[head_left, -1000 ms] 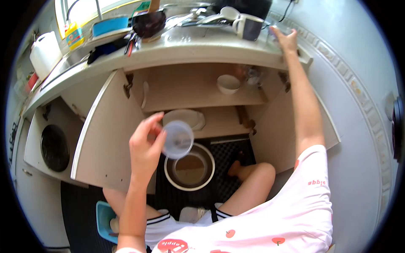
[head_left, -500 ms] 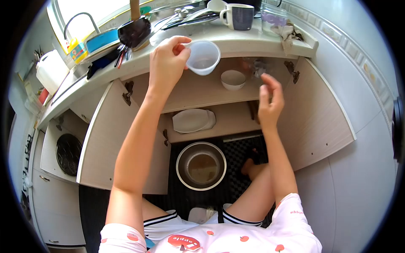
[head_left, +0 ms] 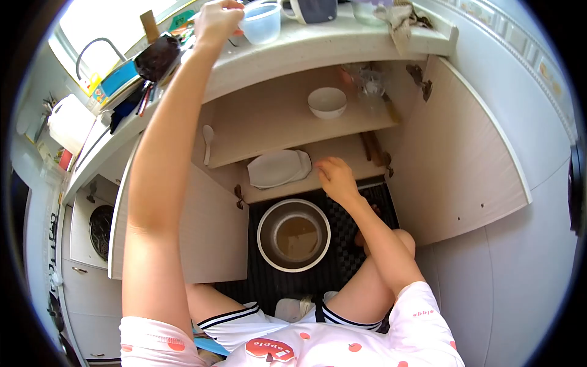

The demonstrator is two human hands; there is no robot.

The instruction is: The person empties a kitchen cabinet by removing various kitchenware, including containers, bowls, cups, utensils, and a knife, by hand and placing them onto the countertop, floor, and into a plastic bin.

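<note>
My left hand (head_left: 218, 23) is up at the counter, its fingers pinched on the rim of a translucent plastic cup (head_left: 262, 25), which is at the counter's surface beside a dark mug (head_left: 315, 8). Low in front of the open cabinet is my right hand (head_left: 336, 179), fingers loosely bent and apart, holding nothing. It is just right of the white dishes (head_left: 279, 169) on the lower shelf. Below it and to the left, a metal basin (head_left: 294, 235) with murky liquid stands on the black mat. A white bowl (head_left: 327, 103) sits on the upper shelf.
Cabinet doors stand open at left (head_left: 211, 229) and right (head_left: 461, 159). A white spoon (head_left: 208, 144) lies on the upper shelf's left. The counter (head_left: 361, 46) carries a cloth (head_left: 400, 27) at right and a dark pot (head_left: 158, 57) at left. My legs flank the basin's near side.
My left hand has carried the plastic cup up to the counter. My right hand has come down from the counter's right end to the lower shelf.
</note>
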